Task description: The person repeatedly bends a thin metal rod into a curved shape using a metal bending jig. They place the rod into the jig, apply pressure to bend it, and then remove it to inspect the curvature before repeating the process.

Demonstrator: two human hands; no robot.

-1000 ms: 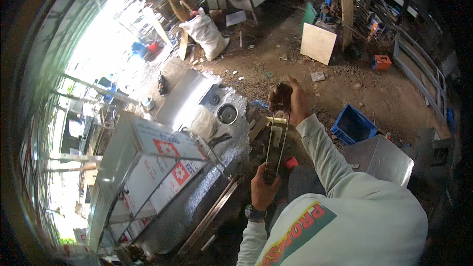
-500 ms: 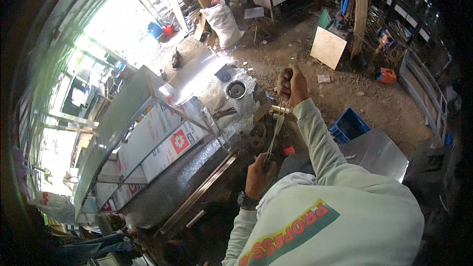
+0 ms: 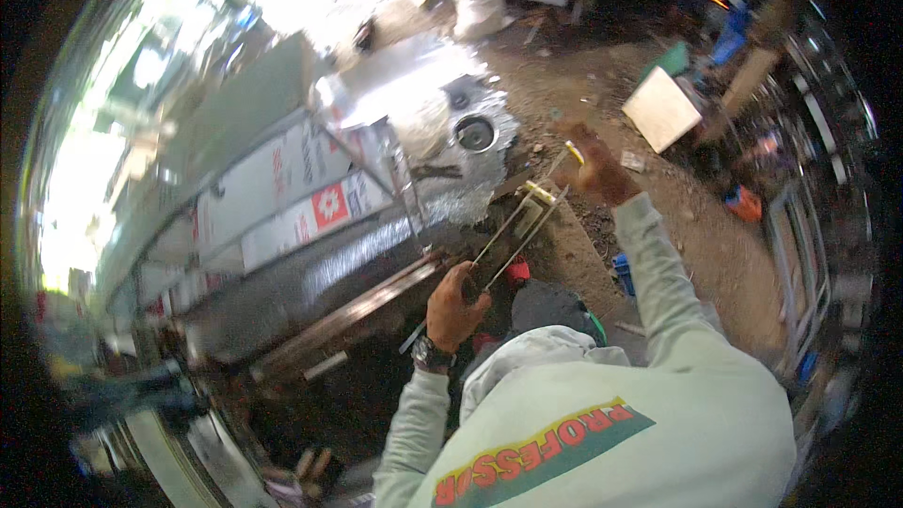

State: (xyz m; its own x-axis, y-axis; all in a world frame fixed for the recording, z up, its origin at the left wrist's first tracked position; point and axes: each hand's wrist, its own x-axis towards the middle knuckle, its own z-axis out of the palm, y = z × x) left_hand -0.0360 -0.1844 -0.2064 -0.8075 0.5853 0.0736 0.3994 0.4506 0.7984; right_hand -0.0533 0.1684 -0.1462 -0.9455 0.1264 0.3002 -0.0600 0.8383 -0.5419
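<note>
Thin pale strands, like cord or wire, run as a spread loop between my two hands. My left hand, with a dark watch at its wrist, is curled around their near end. Farther off and to the right, my right hand is closed at the far end, smeared by motion. A short yellow-white piece shows at its fingers; whether it is part of the strands I cannot tell. Behind the strands lies another yellowish piece. A small red thing is below them.
On the left stands a metal-framed structure with printed white panels. A round dark dish rests on a silvery sheet beyond it. A pale square board leans at the far right. Metal frames stand at the right edge, near an orange object.
The strands, bunched narrowly before, are now spread apart into a wider loop. My left hand has moved left and slightly up; my right hand has moved right. The view has shifted and blurred.
</note>
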